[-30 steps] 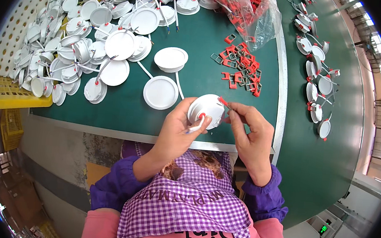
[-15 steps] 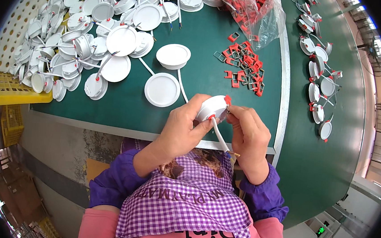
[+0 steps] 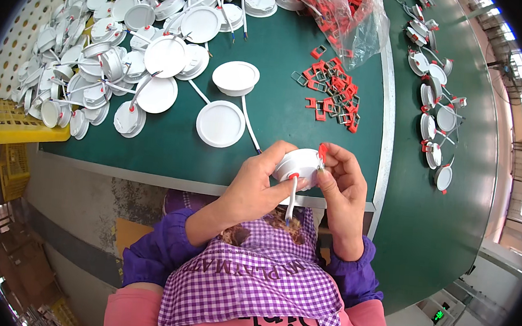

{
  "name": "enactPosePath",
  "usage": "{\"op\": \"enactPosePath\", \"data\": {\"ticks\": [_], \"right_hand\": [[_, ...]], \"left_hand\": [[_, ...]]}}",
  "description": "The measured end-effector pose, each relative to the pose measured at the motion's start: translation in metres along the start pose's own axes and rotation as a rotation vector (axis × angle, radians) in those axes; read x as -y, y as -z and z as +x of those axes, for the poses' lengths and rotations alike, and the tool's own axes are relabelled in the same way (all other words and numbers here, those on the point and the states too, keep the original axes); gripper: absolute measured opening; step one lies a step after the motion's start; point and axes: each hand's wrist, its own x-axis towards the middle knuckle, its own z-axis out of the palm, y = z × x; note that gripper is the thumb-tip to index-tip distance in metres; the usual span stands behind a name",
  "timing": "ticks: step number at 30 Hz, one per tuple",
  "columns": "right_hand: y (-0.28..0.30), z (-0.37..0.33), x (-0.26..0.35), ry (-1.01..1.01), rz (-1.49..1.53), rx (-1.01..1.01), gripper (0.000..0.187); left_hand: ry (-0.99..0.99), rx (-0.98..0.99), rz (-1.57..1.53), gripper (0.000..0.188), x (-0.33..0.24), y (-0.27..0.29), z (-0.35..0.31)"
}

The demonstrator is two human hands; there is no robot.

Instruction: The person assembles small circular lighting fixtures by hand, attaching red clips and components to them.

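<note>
Near the front edge of the green table, my left hand (image 3: 255,184) grips a round white downlight (image 3: 298,164) by its side. A white cable with bare wire ends hangs from a red grommet on the lamp. My right hand (image 3: 343,191) pinches a red spring clip (image 3: 322,151) between thumb and forefinger at the lamp's right rim. How far the clip is seated there cannot be made out. Beyond my hands lie two more white downlights, one face up (image 3: 220,123) and one tilted (image 3: 236,77). A loose pile of red clips with metal wire loops (image 3: 334,86) lies farther off.
A big heap of white downlights (image 3: 141,49) covers the far left, beside a yellow perforated crate (image 3: 22,124). A clear plastic bag (image 3: 369,33) of red clips sits at the back. Past a pale metal divider (image 3: 389,112), downlights with clips (image 3: 433,155) stand in a row.
Both hands have come slightly nearer with the downlight, which has turned so its cable hangs straighter down. My right fingers have shifted their hold and now pinch the red clip.
</note>
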Motion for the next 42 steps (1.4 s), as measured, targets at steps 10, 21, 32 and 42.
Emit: {"op": "enactPosePath", "data": {"ticks": [10, 21, 32, 42], "right_hand": [[0.041, 0.014, -0.023, -0.049, 0.097, -0.211, 0.034], [0.243, 0.049, -0.018, 0.314, 0.900, -0.706, 0.032], [0.191, 0.078, -0.006, 0.107, 0.243, -0.687, 0.018], [0.331, 0.036, 0.042, 0.397, -2.043, -1.160, 0.018]], "left_hand": [[-0.139, -0.073, 0.139, 0.053, 0.000, -0.007, 0.000], [-0.188, -0.449, 1.168, 0.070, 0.026, 0.063, 0.006], [-0.346, -0.657, 0.698, 0.065, 0.020, 0.065, 0.004], [-0.225, -0.491, 1.052, 0.065, 0.022, 0.052, 0.015]]}}
